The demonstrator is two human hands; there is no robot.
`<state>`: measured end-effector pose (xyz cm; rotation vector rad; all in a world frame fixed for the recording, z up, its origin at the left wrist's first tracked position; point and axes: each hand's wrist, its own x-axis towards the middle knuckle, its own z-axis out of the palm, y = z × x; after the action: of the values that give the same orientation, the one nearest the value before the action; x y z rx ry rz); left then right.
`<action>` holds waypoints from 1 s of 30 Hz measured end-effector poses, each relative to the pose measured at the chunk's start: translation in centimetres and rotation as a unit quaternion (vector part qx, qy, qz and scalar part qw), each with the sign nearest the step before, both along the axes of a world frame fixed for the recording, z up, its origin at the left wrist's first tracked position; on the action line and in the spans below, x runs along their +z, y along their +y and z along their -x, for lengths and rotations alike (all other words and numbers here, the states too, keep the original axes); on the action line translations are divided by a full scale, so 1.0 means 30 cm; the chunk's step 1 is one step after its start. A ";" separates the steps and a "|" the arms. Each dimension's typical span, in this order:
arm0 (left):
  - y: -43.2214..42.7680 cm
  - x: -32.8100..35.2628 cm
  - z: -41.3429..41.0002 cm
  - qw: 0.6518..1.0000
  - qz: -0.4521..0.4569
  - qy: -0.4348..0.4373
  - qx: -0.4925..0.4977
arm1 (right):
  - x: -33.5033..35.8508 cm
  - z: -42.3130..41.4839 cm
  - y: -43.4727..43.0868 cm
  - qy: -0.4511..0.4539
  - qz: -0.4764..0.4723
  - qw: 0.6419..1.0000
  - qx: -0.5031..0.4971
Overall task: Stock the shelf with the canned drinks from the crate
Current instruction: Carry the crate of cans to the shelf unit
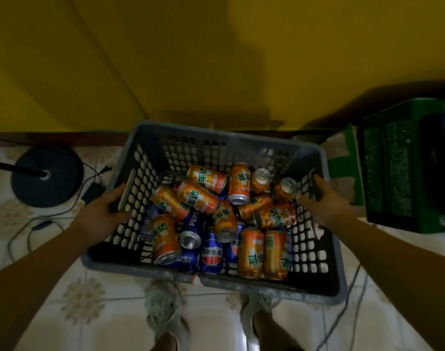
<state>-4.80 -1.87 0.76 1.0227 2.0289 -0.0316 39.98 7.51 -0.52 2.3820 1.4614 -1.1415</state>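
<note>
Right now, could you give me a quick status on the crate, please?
Left hand and right hand grip crate sides. Cans loose inside. Cables on floor.

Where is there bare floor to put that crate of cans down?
Bare tiled floor lies left of the shoes. Further left is crowded by the round stand base and a cabled adapter; the right by the green carton. Inside the crate, only the far strip is free of cans.
</note>
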 end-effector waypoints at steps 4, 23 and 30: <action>-0.042 0.231 0.019 1.000 -0.007 -0.004 -0.014 | 0.252 0.010 -0.154 -0.023 -0.003 1.000 -0.002; 0.163 1.285 -0.454 0.951 -0.103 -0.074 -0.282 | 1.303 -0.320 -0.847 -0.031 -0.066 0.958 -0.277; 0.157 1.547 -0.967 0.903 -0.147 -0.075 -0.396 | 1.556 -0.670 -1.093 -0.028 -0.098 0.927 -0.360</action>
<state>24.20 2.82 47.16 1.9243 1.3811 -0.0739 60.08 -25.28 46.16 3.1890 0.6918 -1.0472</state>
